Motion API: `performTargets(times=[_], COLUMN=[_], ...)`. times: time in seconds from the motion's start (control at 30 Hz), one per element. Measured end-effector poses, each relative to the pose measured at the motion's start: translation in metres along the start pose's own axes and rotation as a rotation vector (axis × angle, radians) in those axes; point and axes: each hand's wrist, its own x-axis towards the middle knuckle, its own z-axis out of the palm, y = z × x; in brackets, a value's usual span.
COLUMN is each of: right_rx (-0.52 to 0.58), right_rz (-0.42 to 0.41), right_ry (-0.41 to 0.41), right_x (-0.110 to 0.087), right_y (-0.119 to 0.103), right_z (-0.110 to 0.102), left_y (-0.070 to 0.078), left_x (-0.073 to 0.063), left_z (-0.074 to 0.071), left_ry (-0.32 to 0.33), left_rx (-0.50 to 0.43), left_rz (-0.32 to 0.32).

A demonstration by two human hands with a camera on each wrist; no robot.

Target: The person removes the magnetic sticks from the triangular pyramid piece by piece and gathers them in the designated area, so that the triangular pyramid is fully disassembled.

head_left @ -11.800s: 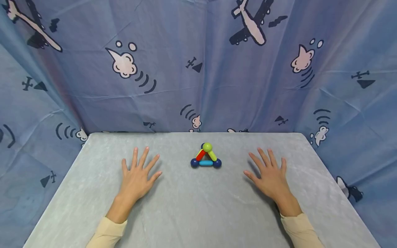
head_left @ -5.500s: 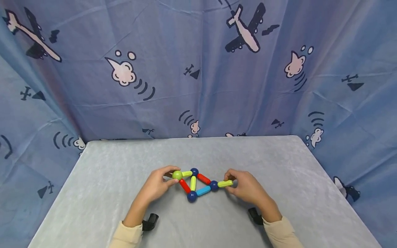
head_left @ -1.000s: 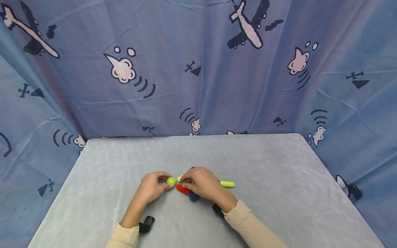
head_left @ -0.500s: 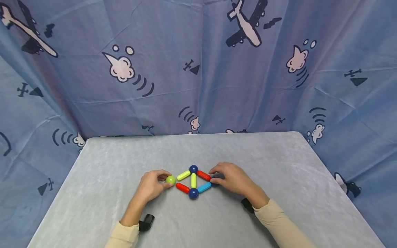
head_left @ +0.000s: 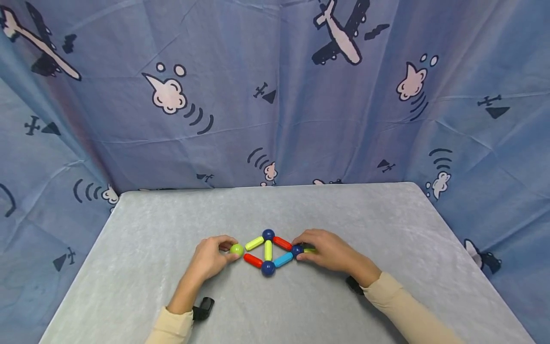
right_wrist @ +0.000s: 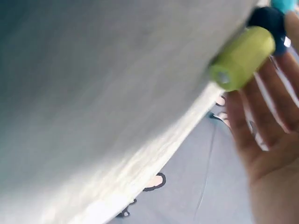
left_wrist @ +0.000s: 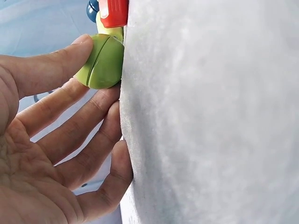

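- Left hand [head_left: 209, 259] pinches the green ball [head_left: 237, 250]; right hand [head_left: 330, 250] pinches a dark blue ball [head_left: 297, 251].
- Between them, the rod frame [head_left: 268, 250] could split if the right hand jerks.

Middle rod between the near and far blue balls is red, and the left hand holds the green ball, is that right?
Not red: the head view shows the middle rod is yellow-green. The left hand does hold the green ball.
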Motion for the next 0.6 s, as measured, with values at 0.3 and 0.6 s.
performTargets(times=[0.3,0.6], right_rx=[-0.016,0.014], right_rz=[-0.039,-0.012], right_ry=[-0.014,0.026], right_x=[-0.0006,-0.0027], right_y=[0.0034,0.0033], right_z=[0.0045,0.0051], left_y=[-0.0006,-0.0031], left_x=[-0.0016,0.0054], left_z=[0.0007,-0.0061], left_ry=[0.0,-0.032], left_rx=[0.0,-0.047], left_rz=[-0.001,0.015])
